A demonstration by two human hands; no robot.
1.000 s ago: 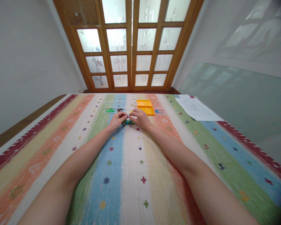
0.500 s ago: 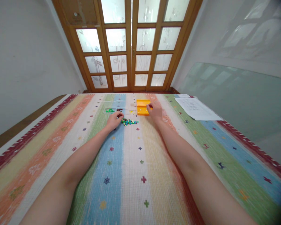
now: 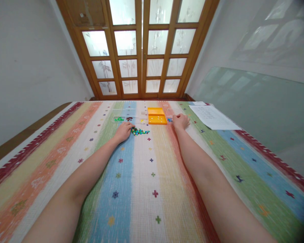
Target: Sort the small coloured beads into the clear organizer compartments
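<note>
A pile of small mixed-colour pieces [image 3: 140,131], perhaps beads, lies on the tablecloth. At its left edge my left hand [image 3: 124,132] rests with fingers bent and drawn together; anything between the fingertips is too small to make out. My right hand [image 3: 181,122] is curled in a pinch over a clear container on the right, beside a few blue pieces [image 3: 170,120]. What it pinches is hidden. Between the hands, farther back, an orange case [image 3: 157,116] stands open with several small pale pieces in its near half.
Clear plastic boxes left of the case hold green pieces [image 3: 119,119], dark red pieces [image 3: 129,118] and yellow pieces [image 3: 142,120]. Printed paper [image 3: 212,117] lies at the back right of the striped tablecloth [image 3: 142,202]. Wooden glazed doors [image 3: 142,57] stand beyond the table.
My right hand has moved right, from the orange case to the clear container with blue pieces, uncovering both. My left hand has barely shifted at the pile.
</note>
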